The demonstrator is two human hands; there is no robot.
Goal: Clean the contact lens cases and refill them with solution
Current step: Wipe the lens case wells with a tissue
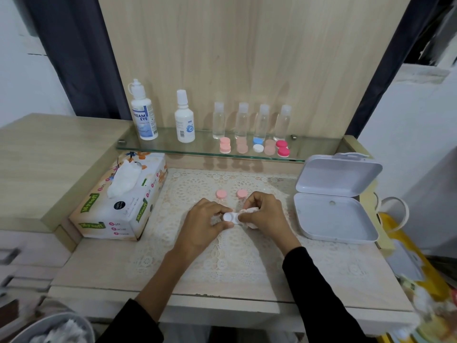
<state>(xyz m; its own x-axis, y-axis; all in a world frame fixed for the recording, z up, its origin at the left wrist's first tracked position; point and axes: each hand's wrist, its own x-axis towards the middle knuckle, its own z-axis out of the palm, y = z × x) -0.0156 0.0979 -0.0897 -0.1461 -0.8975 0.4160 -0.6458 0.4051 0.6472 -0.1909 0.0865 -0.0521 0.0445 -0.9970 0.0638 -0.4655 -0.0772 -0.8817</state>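
At the far left a tissue box (118,201) lies on the wooden desk (99,263) with one tissue standing out of its slot; it rests just beside the left edge of the lace mat (222,256). Above it, on the glass shelf (160,147), stand two white solution bottles, the larger one (144,112) to the left and the smaller one (184,118) beside it; next come four clear travel bottles (252,121) in a row, with closed lens cases (254,146) lying in front of them, pale pink, peach, blue and white, and deep pink.

On the mat, two pink caps (231,193) lie side by side, just beyond the hands. The left hand (205,219) is closed around the left end of the white lens case (230,217), thumb and fingers pinching it; the open well faces up between the two hands, lifted just off the mat or nearly touching it, I cannot tell which. The right hand (265,214) is clenched on a crumpled tissue wad (249,216) and presses it against the right end of the case, so the case's right well is hidden under the tissue; both sleeves are black.

To the right, well apart from the hands, a white hinged box (336,216) lies open on the desk, its lid tilted back.
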